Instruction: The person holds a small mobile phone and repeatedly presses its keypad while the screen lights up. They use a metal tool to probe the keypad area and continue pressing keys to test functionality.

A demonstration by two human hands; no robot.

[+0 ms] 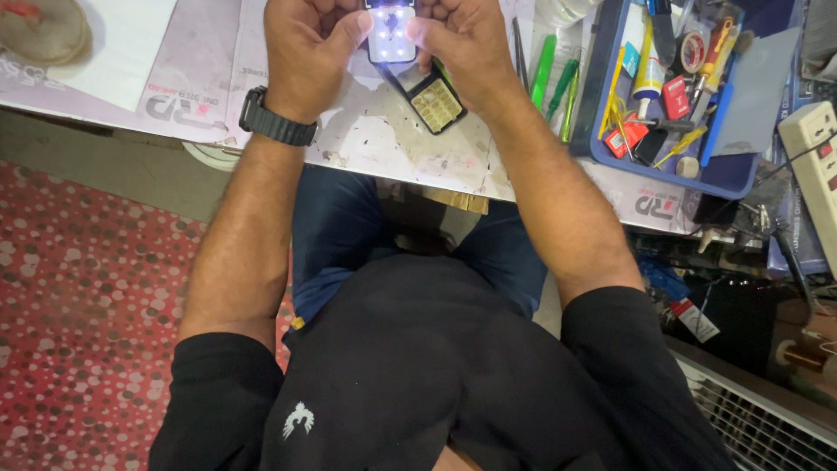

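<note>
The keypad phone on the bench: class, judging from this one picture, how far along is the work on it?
Done: a black phone part lies separate on the worktop, gold contacts showing. In hand: left hand and right hand together grip the lit keypad panel. Left: the two pieces are still apart.

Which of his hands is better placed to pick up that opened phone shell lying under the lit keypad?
Probably the right hand. It sits directly over the opened phone shell on the worktable, while the left hand, the one above the wristwatch, lies further off. Both pinch the lit keypad piece.
</note>
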